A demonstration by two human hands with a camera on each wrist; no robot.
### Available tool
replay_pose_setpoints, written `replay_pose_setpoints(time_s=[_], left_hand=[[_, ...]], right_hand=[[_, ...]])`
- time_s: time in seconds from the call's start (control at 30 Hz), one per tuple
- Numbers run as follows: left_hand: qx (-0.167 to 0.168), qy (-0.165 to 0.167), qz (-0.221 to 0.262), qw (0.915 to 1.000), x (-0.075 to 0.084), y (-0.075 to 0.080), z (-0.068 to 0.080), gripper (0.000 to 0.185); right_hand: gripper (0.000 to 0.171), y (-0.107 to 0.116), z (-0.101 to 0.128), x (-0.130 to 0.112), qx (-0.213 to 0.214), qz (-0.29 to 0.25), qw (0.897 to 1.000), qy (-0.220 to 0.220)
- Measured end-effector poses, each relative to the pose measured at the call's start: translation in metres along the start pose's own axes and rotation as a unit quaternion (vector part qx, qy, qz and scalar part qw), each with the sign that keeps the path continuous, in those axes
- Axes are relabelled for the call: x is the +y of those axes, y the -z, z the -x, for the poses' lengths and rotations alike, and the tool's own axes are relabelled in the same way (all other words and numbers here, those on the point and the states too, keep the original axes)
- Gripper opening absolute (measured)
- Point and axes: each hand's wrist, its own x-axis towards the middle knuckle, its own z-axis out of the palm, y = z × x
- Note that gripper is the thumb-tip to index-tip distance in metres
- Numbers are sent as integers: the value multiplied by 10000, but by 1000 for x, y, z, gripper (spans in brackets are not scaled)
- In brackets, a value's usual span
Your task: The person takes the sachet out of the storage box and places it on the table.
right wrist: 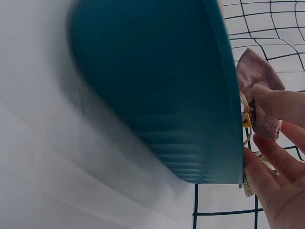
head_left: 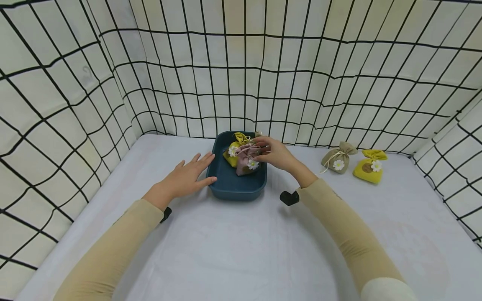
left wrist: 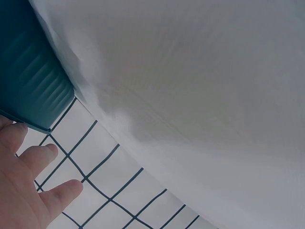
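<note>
A dark blue-green plastic bin (head_left: pixel 237 195) stands on the white-covered table in the head view. Inside it, a pink drawstring pouch (head_left: pixel 245 165) with a white daisy leans against a yellow drawstring pouch (head_left: pixel 227 157). My right hand (head_left: pixel 278 155) reaches over the bin's right rim and pinches the gathered top of the pink pouch between thumb and fingers; the right wrist view shows the thumb on its ruffled cloth. Behind those fingers, part of a beige pouch (right wrist: pixel 249 186) shows. My left hand (head_left: pixel 188 175), fingers spread and straight, is at the bin's left rim.
To the right on the table lie a beige drawstring pouch (head_left: pixel 339 158) and another yellow pouch (head_left: pixel 369 169), each with a white daisy. Black grid mesh (head_left: pixel 244 67) over white cloth walls in the table at the back and both sides.
</note>
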Motion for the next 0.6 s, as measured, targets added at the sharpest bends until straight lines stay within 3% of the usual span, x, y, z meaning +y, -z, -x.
replay_pose_setpoints(time_s=[0.33, 0.6], left_hand=[[28, -12, -46, 10000, -1, -1, -1, 84], [19, -11, -41, 10000, -1, -1, -1, 84]], right_hand=[[57, 1, -7, -6, -394, 976, 9942, 218], [46, -5, -14, -7, -341, 1480, 9881, 235]])
